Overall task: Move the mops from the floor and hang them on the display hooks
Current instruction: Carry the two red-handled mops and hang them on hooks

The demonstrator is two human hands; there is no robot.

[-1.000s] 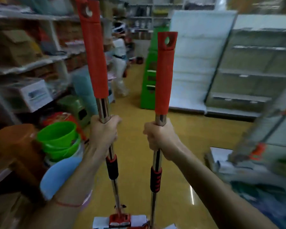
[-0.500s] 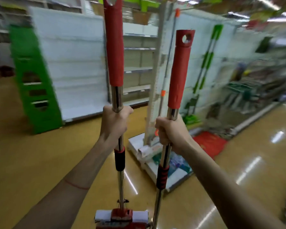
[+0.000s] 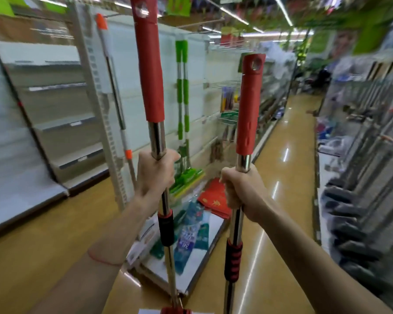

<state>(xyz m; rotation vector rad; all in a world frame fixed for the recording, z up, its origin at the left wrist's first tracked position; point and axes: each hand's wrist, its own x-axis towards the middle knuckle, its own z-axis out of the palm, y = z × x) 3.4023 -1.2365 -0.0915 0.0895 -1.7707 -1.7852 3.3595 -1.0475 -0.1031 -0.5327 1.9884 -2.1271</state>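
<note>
Two red-handled mops stand upright, left hand [image 3: 154, 175] gripping one shaft [image 3: 157, 141], right hand [image 3: 241, 189] gripping the other [image 3: 243, 159] at three o'clock.

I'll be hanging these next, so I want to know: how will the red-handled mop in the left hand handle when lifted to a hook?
The left mop will probably stay stiff: its shaft looks like straight metal tubing. It seems light enough, since the left hand holds it upright alone. The shiny metal may be slippery; the red grip sleeve likely holds better.
</note>
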